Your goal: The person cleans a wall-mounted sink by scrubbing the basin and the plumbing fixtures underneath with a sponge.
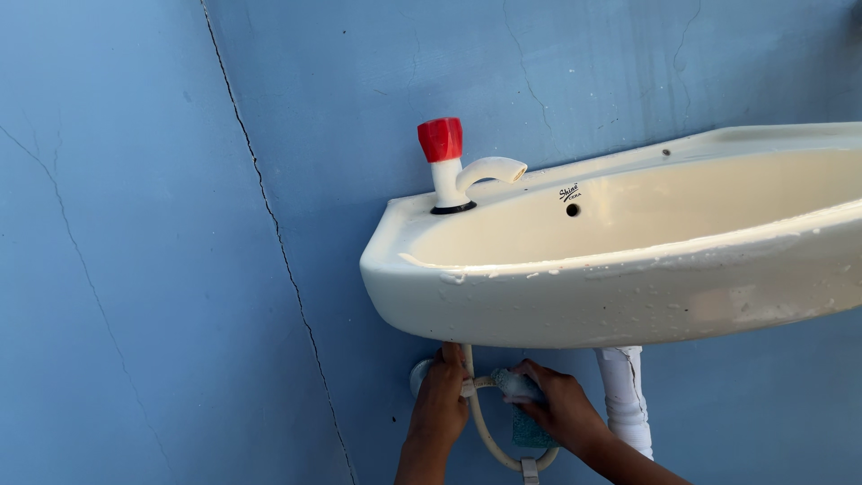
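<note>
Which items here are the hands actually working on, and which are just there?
In hand:
left hand on the wall valve
right hand holding a blue sponge
looped hose between them

Just there:
wash basin
red-topped tap
white drain pipe
cracked blue wall

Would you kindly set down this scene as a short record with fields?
Setting: cream wall-mounted basin on a cracked blue wall
Tap: white, red knob, spout over the bowl
Left hand: under the basin, on the valve at the wall
Right hand: presses a teal sponge against the thin hose
Drain pipe: white, right of the hands
Basin surface: wet, with droplets
</note>
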